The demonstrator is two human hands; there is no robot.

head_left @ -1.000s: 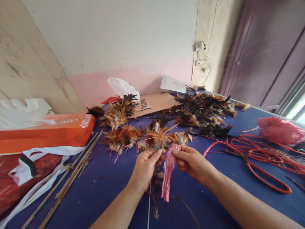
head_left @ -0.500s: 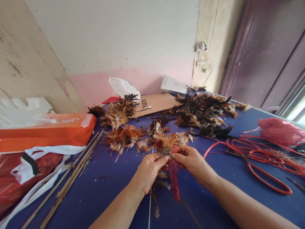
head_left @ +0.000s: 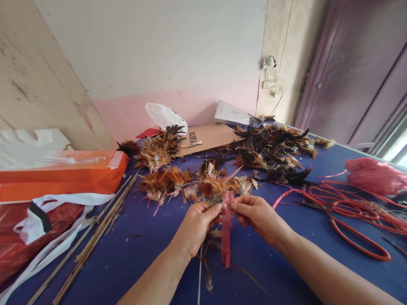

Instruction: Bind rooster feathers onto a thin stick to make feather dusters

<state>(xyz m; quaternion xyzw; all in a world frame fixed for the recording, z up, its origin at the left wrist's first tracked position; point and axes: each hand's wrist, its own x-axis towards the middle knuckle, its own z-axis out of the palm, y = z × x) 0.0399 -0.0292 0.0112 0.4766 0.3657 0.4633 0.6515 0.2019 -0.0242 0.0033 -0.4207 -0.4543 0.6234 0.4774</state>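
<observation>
My left hand (head_left: 196, 223) is closed in a pinch on a brown and orange feather bundle (head_left: 213, 189) just above the blue table. My right hand (head_left: 257, 215) pinches the top of a pink plastic strip (head_left: 227, 231), which hangs down between both hands, right beside the bundle. A thin stick (head_left: 199, 275) runs down from under my left hand. Loose feathers lie on the table below the hands.
Feather bundles (head_left: 159, 169) lie behind my hands; a dark feather pile (head_left: 273, 150) is at back right. Red cord (head_left: 352, 207) and a pink bag (head_left: 375, 174) lie right. Thin sticks (head_left: 92, 243), an orange bag (head_left: 60, 171) and cardboard (head_left: 208, 136) sit left and back.
The hands came together at the bundle half a second ago, and the pink strip twisted narrower. Now the strip hangs a little flatter, with the hands slightly apart again.
</observation>
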